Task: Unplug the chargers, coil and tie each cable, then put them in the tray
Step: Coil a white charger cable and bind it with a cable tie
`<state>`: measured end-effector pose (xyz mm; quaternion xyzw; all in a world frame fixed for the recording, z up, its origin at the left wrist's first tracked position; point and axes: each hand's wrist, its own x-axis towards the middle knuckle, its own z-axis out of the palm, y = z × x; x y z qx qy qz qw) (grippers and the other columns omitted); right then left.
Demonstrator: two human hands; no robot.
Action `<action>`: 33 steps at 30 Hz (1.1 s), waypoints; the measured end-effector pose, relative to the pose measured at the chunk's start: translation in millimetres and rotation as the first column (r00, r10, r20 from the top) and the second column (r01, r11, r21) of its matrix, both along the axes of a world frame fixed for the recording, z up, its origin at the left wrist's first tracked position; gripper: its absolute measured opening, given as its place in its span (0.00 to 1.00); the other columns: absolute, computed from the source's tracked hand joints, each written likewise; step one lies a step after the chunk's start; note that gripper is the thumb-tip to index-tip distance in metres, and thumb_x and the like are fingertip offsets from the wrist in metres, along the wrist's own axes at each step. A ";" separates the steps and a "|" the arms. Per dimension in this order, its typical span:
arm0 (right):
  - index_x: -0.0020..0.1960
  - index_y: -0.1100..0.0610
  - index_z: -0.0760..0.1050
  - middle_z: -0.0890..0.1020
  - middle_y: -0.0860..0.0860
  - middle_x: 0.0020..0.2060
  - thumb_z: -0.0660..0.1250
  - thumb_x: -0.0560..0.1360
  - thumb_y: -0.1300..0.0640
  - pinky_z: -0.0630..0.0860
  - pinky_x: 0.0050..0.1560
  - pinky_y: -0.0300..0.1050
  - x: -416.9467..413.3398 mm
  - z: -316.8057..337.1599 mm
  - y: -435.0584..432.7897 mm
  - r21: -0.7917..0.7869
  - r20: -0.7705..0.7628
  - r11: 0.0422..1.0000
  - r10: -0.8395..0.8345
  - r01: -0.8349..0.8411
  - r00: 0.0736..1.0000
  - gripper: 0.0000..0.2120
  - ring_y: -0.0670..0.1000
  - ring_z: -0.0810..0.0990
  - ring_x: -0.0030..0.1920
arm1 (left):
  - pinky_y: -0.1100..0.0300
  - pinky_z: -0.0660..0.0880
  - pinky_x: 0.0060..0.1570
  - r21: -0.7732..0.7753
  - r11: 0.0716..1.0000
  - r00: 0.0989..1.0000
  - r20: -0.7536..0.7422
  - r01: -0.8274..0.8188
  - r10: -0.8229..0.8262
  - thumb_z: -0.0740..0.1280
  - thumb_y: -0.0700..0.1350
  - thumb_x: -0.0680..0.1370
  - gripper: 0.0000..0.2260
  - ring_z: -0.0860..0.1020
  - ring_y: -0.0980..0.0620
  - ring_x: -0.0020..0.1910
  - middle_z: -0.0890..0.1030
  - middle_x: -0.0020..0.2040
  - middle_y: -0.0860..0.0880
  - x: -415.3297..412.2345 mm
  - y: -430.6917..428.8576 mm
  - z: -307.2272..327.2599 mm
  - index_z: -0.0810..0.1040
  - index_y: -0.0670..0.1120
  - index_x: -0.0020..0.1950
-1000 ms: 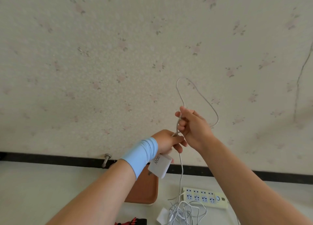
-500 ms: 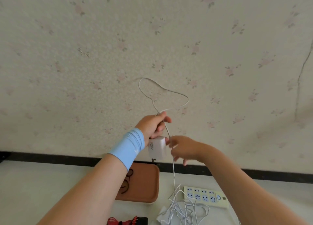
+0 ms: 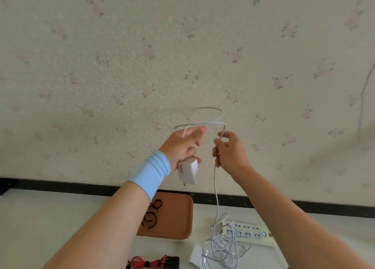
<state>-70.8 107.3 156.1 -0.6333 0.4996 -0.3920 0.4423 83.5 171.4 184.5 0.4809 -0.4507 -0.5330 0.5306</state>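
My left hand (image 3: 183, 145) is raised in front of the wall and grips a white charger block (image 3: 187, 171) marked 90W, plus a loop of its white cable (image 3: 203, 116) above the fingers. My right hand (image 3: 229, 151) pinches the same cable just to the right, fingers curled round it. From there the cable hangs straight down to a tangled white heap (image 3: 223, 248) on the table. A brown tray (image 3: 178, 218) with thin black ties (image 3: 152, 214) in it sits below my left wrist.
A pale power strip (image 3: 249, 233) with blue sockets lies right of the tray, next to the cable heap. Another white charger block (image 3: 197, 256) lies under the tangle. A red coiled cable with a black block (image 3: 154, 262) is at the bottom edge.
Both hands rose and moved apart. My right hand slid up along the cable from below the charger to level with the left hand. The loop over the left hand flattened and widened.
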 end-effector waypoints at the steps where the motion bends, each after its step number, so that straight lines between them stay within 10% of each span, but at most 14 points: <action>1: 0.61 0.55 0.70 0.81 0.54 0.35 0.61 0.84 0.55 0.69 0.23 0.38 -0.2 6.9 2.0 0.011 0.123 1.000 -0.031 0.030 0.992 0.07 0.49 0.73 0.23 | 0.55 0.79 0.34 0.012 1.000 0.997 0.066 0.027 -0.027 0.72 0.52 0.75 0.20 0.63 0.57 0.23 0.74 0.39 0.50 -3.0 0.3 -0.9 0.77 0.49 0.66; 7: 0.53 0.59 0.71 0.81 0.54 0.32 0.67 0.82 0.57 0.64 0.24 0.41 -3.4 31.3 8.0 0.036 0.503 0.996 0.052 -0.081 0.863 0.06 0.50 0.69 0.23 | 0.51 0.83 0.39 0.302 0.952 0.855 0.478 0.054 -0.200 0.68 0.52 0.77 0.13 0.72 0.53 0.33 0.84 0.40 0.55 -26.3 -1.9 -19.8 0.79 0.47 0.58; 13: 0.55 0.55 0.71 0.80 0.53 0.46 0.67 0.80 0.61 0.70 0.30 0.40 0.3 18.9 5.7 0.048 0.429 0.999 -0.021 0.000 0.903 0.07 0.48 0.75 0.32 | 0.56 0.81 0.34 0.249 0.968 0.882 0.461 -0.019 -0.102 0.62 0.50 0.81 0.12 0.72 0.54 0.30 0.84 0.38 0.51 -38.0 -6.6 -13.8 0.83 0.47 0.48; 17: 0.58 0.51 0.71 0.77 0.47 0.52 0.64 0.79 0.59 0.71 0.38 0.38 -2.3 0.8 5.3 -0.044 -0.198 0.998 -0.043 0.035 0.979 0.09 0.46 0.77 0.44 | 0.49 0.82 0.40 0.124 0.974 0.978 0.111 -0.191 0.178 0.62 0.48 0.81 0.12 0.65 0.53 0.25 0.77 0.31 0.50 -25.4 -12.5 -10.3 0.82 0.44 0.47; 23: 0.65 0.53 0.74 0.81 0.51 0.54 0.60 0.79 0.59 0.77 0.34 0.42 5.0 -14.5 15.3 0.191 -0.430 0.899 0.437 -0.394 0.790 0.15 0.49 0.85 0.39 | 0.64 0.73 0.31 0.106 0.978 0.784 -0.586 -0.179 0.207 0.58 0.51 0.84 0.12 0.58 0.57 0.16 0.70 0.28 0.54 0.5 -10.5 8.2 0.77 0.48 0.48; 26: 0.57 0.50 0.78 0.81 0.50 0.51 0.62 0.79 0.58 0.79 0.45 0.45 8.7 -25.8 14.5 0.266 -0.476 0.842 0.538 -0.469 0.696 0.10 0.50 0.82 0.44 | 0.69 0.69 0.22 0.076 0.981 0.693 -0.698 -0.180 0.181 0.59 0.50 0.83 0.11 0.58 0.58 0.16 0.74 0.29 0.55 5.8 -3.9 16.2 0.79 0.47 0.50; 28: 0.50 0.48 0.76 0.78 0.47 0.45 0.65 0.79 0.53 0.74 0.49 0.46 11.2 -27.8 13.5 0.221 -0.549 0.866 0.491 -0.449 0.676 0.01 0.51 0.77 0.46 | 0.69 0.68 0.21 0.081 0.981 0.689 -0.701 -0.178 0.184 0.60 0.50 0.83 0.11 0.58 0.59 0.16 0.76 0.30 0.55 7.4 -0.6 18.0 0.80 0.47 0.52; 33: 0.62 0.51 0.69 0.73 0.50 0.58 0.66 0.77 0.55 0.74 0.52 0.45 15.1 -17.9 13.4 -0.231 -0.658 0.963 -0.049 -0.139 0.751 0.15 0.52 0.75 0.55 | 0.69 0.68 0.21 0.093 0.983 0.740 -0.648 -0.155 0.179 0.59 0.50 0.83 0.11 0.58 0.59 0.17 0.79 0.33 0.55 9.4 3.6 20.6 0.80 0.47 0.54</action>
